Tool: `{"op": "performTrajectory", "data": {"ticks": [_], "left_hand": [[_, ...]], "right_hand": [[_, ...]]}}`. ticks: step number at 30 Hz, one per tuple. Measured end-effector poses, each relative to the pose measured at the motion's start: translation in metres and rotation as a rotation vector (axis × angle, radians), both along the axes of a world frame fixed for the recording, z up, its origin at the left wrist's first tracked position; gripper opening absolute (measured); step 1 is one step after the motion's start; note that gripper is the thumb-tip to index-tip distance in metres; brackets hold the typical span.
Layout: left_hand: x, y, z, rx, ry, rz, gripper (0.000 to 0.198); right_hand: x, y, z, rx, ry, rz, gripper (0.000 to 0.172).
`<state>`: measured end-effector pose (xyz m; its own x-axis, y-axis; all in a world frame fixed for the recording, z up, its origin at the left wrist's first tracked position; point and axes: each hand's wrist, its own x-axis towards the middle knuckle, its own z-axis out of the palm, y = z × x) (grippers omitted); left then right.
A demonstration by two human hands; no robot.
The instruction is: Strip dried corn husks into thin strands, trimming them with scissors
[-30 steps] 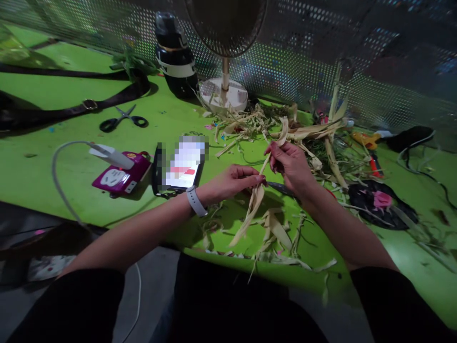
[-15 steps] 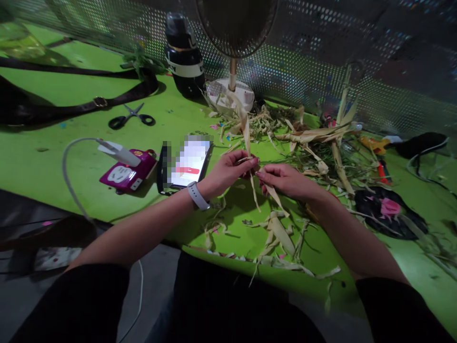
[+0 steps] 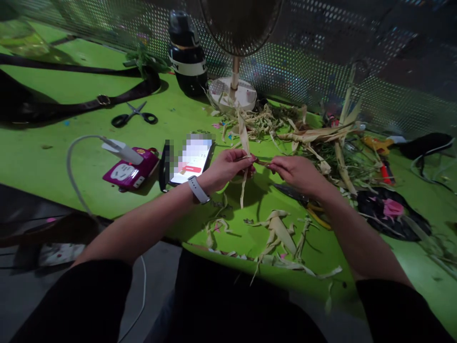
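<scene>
Dried husk strips [image 3: 243, 136] are pinched in my left hand [image 3: 230, 166], one end standing up above the fingers and a thin tail hanging below. My right hand [image 3: 294, 174] is closed on a thin strand stretched between the two hands. Beneath my right hand lies a dark-bladed tool with yellow handles [image 3: 319, 216], partly hidden by the forearm. A folded, knotted husk piece [image 3: 280, 231] rests on the green table [image 3: 200, 224] near its front edge, among small scraps.
Husks and green stalks [image 3: 332, 147] pile up at the right, beside a black disc with a pink flower [image 3: 392, 208]. At the left are a phone [image 3: 193, 159], a purple power adapter [image 3: 130, 171] and scissors [image 3: 134, 114]. Behind stand a bottle [image 3: 187, 66] and a fan [image 3: 233, 81].
My right hand has moved slightly right, away from my left hand, and a strand is now drawn taut between them. The wide strip that hung below my right hand no longer shows there.
</scene>
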<state>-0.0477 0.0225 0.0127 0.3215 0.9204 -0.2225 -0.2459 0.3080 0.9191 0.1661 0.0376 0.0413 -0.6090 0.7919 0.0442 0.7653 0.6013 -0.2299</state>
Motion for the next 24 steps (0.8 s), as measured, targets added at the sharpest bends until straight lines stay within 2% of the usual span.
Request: {"op": "performTrajectory", "data": {"ticks": [4, 5, 6, 8, 12, 15, 17, 21, 24], "left_hand": [[0.006, -0.001, -0.005, -0.051, -0.185, 0.074, 0.018], [0.008, -0.001, -0.007, -0.037, -0.225, 0.098, 0.019], [0.009, -0.003, -0.008, -0.019, -0.256, 0.117, 0.021], [0.013, -0.006, -0.008, 0.006, -0.284, 0.151, 0.022], [0.021, -0.015, -0.006, -0.009, -0.284, 0.201, 0.023], [0.026, -0.022, -0.004, -0.044, -0.326, 0.174, 0.024], [0.028, -0.025, -0.004, -0.064, -0.363, 0.158, 0.025], [0.03, -0.028, -0.006, -0.113, -0.386, 0.138, 0.027], [0.029, -0.028, -0.006, -0.153, -0.355, 0.139, 0.029]], "right_hand": [[-0.009, -0.021, 0.014, 0.396, 0.107, -0.105, 0.028], [-0.014, -0.03, 0.016, 0.471, 0.154, -0.131, 0.029], [-0.02, -0.039, 0.016, 0.471, 0.177, -0.109, 0.029], [-0.034, -0.055, 0.011, 0.346, 0.124, -0.008, 0.034], [-0.053, -0.065, -0.006, 0.153, -0.054, -0.095, 0.054], [-0.057, -0.06, -0.01, -0.016, -0.037, -0.157, 0.049], [-0.056, -0.055, -0.011, -0.187, 0.104, -0.202, 0.043], [-0.057, -0.051, -0.024, -0.575, 0.597, -0.266, 0.031], [-0.06, -0.052, -0.038, -0.724, 0.839, -0.293, 0.025]]}}
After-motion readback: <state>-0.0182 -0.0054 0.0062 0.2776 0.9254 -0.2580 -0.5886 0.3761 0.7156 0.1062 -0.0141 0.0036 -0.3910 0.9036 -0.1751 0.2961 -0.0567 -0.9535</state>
